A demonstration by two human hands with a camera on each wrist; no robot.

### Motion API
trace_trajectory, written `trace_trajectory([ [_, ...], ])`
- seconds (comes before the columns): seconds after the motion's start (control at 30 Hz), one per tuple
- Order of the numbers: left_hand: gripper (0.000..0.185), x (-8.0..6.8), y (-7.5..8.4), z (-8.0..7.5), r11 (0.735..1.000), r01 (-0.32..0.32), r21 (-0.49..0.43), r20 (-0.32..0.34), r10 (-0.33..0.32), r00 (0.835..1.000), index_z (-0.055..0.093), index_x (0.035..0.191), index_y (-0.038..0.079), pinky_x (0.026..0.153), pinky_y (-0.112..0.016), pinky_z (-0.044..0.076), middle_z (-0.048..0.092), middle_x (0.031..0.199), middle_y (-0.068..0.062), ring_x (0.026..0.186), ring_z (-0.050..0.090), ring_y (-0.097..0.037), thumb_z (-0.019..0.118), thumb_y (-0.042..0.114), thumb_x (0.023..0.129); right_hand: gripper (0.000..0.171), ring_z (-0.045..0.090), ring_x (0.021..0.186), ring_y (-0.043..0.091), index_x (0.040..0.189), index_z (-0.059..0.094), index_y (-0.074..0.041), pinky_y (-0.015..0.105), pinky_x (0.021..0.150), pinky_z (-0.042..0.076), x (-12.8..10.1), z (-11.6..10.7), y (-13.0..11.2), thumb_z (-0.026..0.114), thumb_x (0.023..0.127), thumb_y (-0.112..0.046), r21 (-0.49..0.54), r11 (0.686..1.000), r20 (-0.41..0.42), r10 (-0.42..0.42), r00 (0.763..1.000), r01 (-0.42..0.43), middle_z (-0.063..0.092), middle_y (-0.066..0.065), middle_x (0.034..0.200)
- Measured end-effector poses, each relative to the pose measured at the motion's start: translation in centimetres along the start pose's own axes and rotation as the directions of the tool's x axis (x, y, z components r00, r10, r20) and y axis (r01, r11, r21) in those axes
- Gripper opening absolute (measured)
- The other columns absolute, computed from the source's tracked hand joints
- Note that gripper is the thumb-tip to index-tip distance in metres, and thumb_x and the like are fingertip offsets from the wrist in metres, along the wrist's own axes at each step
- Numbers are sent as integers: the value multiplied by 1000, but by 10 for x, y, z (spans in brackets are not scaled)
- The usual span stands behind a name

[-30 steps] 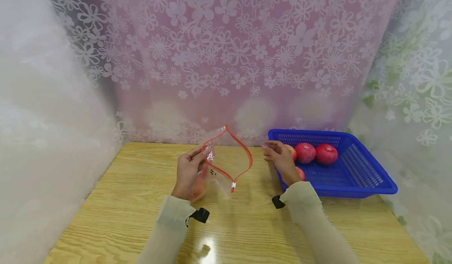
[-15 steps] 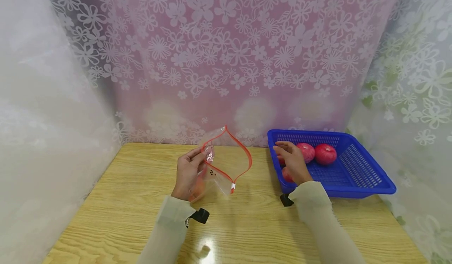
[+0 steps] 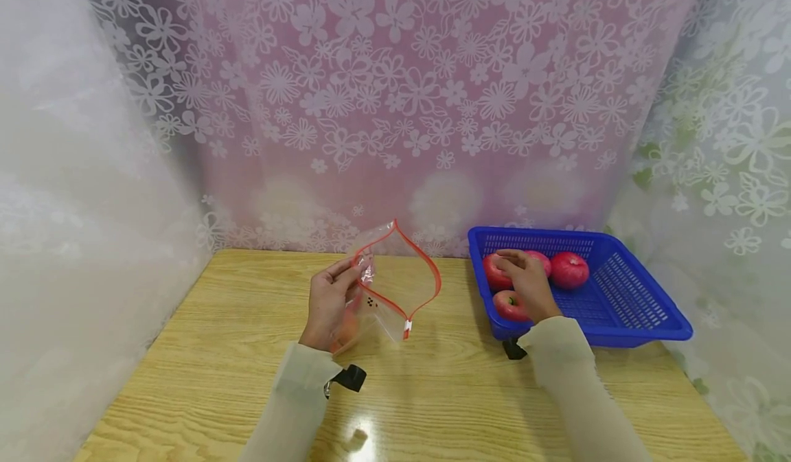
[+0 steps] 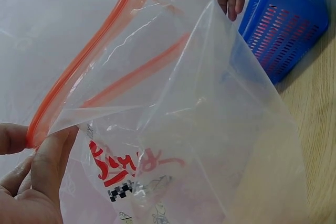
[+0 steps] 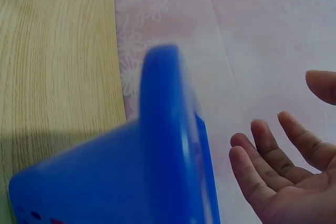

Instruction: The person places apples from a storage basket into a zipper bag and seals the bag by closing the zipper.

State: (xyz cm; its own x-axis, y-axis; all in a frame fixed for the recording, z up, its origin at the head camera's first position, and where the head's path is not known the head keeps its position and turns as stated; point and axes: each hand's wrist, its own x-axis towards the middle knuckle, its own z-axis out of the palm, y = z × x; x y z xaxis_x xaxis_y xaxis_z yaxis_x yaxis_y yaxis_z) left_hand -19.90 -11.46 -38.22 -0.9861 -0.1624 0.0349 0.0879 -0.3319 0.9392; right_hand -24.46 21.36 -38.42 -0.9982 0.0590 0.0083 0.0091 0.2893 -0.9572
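My left hand pinches the rim of a clear zip bag between thumb and fingers. The bag's mouth, edged with an orange zip strip, gapes wide, and its white slider sits at the near corner. Red print shows on the bag's wall. My right hand is over the left part of a blue basket, fingers spread and relaxed, holding nothing; the right wrist view shows the hand beyond the basket's rim. Red apples lie under and around it: one apple by the fingertips, another apple nearer me.
A further apple lies in the basket to the right of my hand, with one partly hidden behind the fingers. The wooden table runs back to a pink flowered curtain. Pale flowered sheets hang at both sides.
My right hand has moved rightward from the basket's left rim to over the apples, uncovering the two leftmost ones. The left hand and the bag have stayed still.
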Motion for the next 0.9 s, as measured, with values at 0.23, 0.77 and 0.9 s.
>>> trace_trajectory([
  [0.23, 30, 0, -1, 0, 1000, 17, -18, -5, -17, 1000, 62, 120, -9, 65, -18, 55, 70, 88, 1, 71, 66, -5, 62, 6, 94, 59, 39, 132, 35, 142, 43, 1, 51, 110, 31, 2, -11, 7, 59, 97, -33, -28, 1000, 8, 12, 1000, -12, 44, 22, 143],
  [0.77, 29, -1, 0, -2, 999, 38, 13, -9, -38, 999, 64, 120, -5, 64, -19, 54, 70, 88, 2, 71, 66, -6, 62, 8, 94, 60, 36, 136, 32, 145, 37, 4, 43, 111, 33, 15, -24, 27, 54, 99, -30, -21, 994, -29, 110, 994, -111, 37, 22, 149],
  [0.9, 29, -1, 1, -1, 1000, 28, 14, -8, -27, 1000, 64, 119, -5, 62, -18, 54, 70, 85, 4, 68, 64, -5, 62, 8, 94, 62, 36, 134, 36, 145, 35, 6, 40, 109, 34, 19, -29, 31, 54, 99, -31, -11, 992, -2, 123, 992, -124, 35, 24, 149],
])
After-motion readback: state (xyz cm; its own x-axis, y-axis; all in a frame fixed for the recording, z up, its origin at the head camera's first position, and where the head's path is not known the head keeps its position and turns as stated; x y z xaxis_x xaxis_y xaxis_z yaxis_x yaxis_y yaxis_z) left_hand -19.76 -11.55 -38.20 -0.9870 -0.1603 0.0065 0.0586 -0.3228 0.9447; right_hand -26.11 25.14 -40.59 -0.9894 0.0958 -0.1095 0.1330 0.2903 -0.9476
